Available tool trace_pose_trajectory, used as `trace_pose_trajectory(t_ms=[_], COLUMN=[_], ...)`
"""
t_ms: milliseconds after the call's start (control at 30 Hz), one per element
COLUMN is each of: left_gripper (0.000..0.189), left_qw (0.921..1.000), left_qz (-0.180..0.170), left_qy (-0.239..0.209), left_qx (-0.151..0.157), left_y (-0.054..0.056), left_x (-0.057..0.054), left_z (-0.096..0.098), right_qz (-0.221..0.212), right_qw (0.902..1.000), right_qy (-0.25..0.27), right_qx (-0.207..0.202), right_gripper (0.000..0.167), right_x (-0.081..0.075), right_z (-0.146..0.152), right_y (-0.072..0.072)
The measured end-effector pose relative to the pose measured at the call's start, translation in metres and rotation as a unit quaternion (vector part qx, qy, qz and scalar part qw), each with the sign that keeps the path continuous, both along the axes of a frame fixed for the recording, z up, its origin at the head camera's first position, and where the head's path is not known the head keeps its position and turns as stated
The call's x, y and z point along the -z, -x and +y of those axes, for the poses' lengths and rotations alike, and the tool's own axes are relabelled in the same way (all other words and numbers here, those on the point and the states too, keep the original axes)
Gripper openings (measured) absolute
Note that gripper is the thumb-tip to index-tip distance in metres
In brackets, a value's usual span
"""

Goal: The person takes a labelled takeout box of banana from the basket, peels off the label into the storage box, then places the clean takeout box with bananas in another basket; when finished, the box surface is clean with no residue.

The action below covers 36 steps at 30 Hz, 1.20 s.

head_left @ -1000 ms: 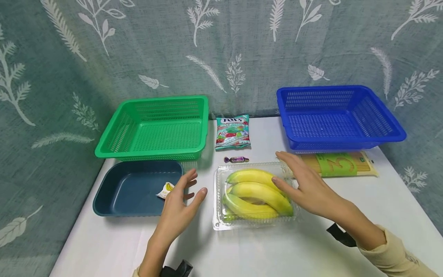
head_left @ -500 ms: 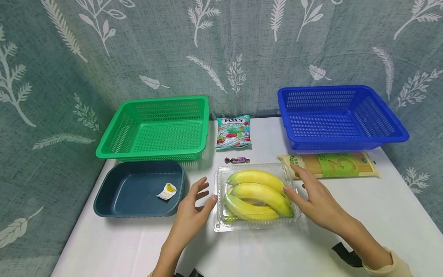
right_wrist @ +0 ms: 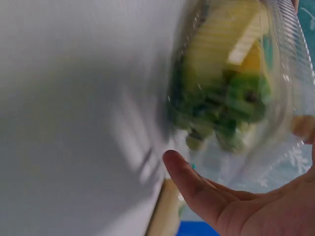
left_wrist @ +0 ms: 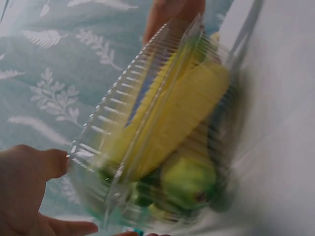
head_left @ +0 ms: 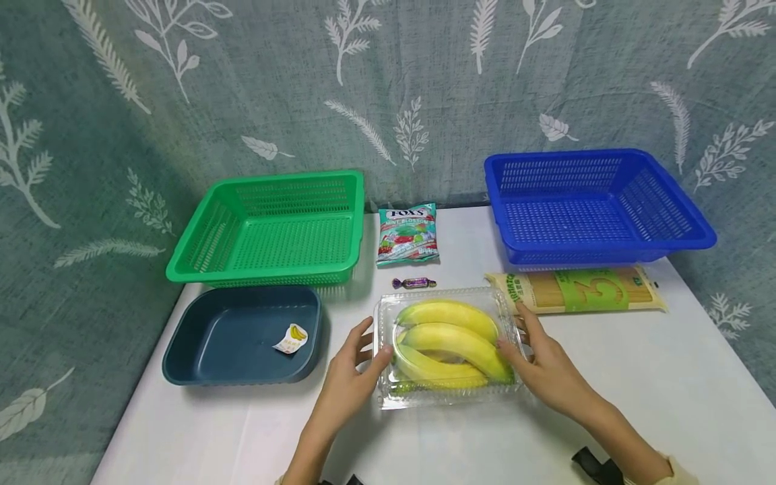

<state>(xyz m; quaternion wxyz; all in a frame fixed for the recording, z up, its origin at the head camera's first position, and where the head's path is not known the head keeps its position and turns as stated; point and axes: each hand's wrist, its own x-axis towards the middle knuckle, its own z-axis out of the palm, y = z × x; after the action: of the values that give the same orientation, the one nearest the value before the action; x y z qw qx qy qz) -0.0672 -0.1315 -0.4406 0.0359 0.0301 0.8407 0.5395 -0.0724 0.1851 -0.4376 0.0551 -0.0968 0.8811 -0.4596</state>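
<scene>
A clear plastic clamshell box with several yellow bananas inside lies between my two hands in the head view. My left hand holds its left side, the thumb on the lid's edge and the other fingers along the side. On the opposite side my right hand holds it the same way, thumb near the lid's right edge. The left wrist view shows the ridged box rim and the thumb at its corner. Motion blurs both wrist views, and I cannot tell whether the box is off the table.
A dark blue tub with a banana-print sachet stands left. Behind it is a green basket; a blue basket stands back right, with a pasta pack before it. A Fox's candy bag and wrapped candy lie mid-back.
Both hands have come to the sides of the banana box; the left hand moved rightward from beside the dark tub. They now hold the box, which has barely shifted in the head view.
</scene>
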Motion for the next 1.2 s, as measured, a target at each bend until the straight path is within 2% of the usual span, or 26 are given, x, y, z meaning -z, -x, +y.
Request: trace_pose_trajectory(t_ms=[200,433,733,900,1200], left_gripper=[0.069,0.065,0.062,0.06,0.059], left_qw=[0.9999,0.9994,0.9985,0.9981,0.9963], left_qz=[0.012,0.022,0.034,0.027,0.053], left_qy=[-0.006,-0.01,-0.029,-0.04,-0.031], left_qx=[0.004,-0.023,-0.032,-0.038,-0.06], left_y=[-0.001,-0.004,-0.003,-0.003,0.001], left_x=[0.009,0.012,0.013,0.007,-0.009], left_z=[0.005,0.007,0.01,0.01,0.002], right_qz=[-0.013,-0.001,0.012,0.024,0.038], right_qw=[0.9985,0.9925,0.9908,0.9903,0.9906], right_qy=[0.046,0.117,0.131,0.133,0.131], right_qx=[0.025,0.034,0.032,0.03,0.017], right_gripper=[0.079,0.07,0.067,0.067,0.067], right_x=[0.007,0.013,0.015,0.011,-0.009], right_z=[-0.007,-0.013,-0.014,-0.017,-0.026], right_y=[-0.002,-0.003,-0.002,-0.003,0.008])
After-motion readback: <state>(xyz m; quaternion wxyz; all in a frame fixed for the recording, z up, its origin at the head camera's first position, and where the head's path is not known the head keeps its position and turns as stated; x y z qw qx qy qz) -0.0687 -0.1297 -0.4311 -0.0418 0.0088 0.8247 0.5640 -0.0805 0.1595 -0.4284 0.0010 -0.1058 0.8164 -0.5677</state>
